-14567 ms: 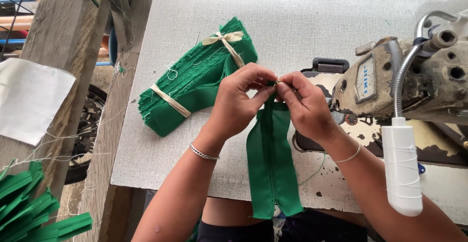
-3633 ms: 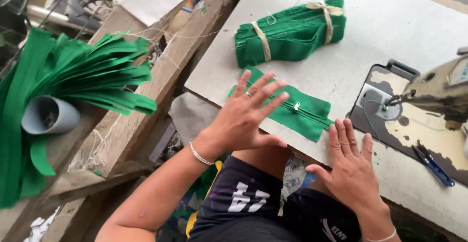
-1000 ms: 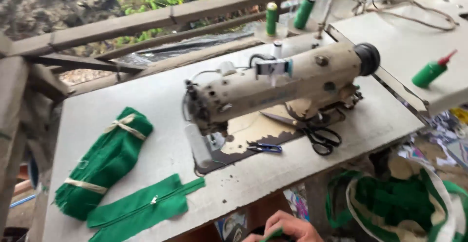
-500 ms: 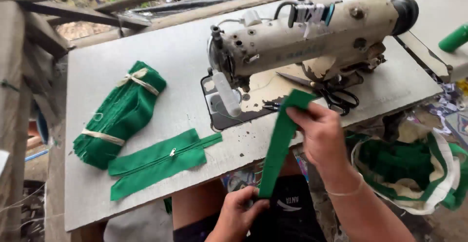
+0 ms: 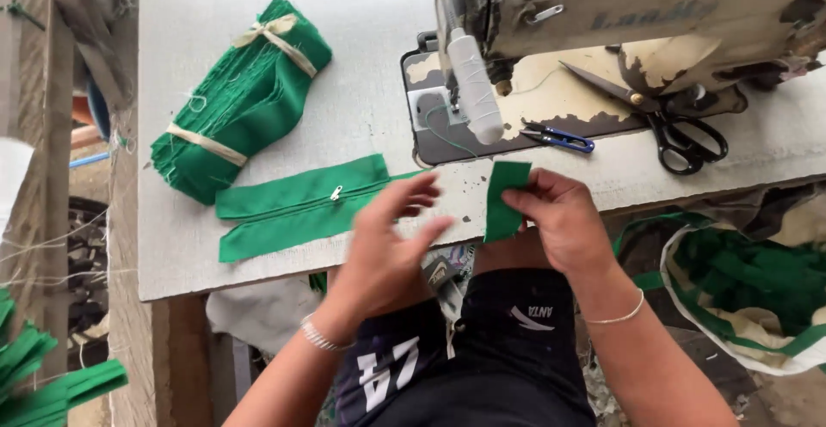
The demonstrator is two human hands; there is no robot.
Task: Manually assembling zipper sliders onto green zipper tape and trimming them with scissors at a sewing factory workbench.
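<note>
Green fabric strip (image 5: 506,199) pinched in right hand (image 5: 564,221) grip at table edge (image 5: 258,272); left hand (image 5: 387,251) spread open, empty.

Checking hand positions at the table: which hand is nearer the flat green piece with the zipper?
Left. The left hand hovers at the zippered green piece's right end; the right hand is farther right, holding a green strip.

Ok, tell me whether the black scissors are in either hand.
No, the black scissors lie on the table beside the sewing machine.
</note>
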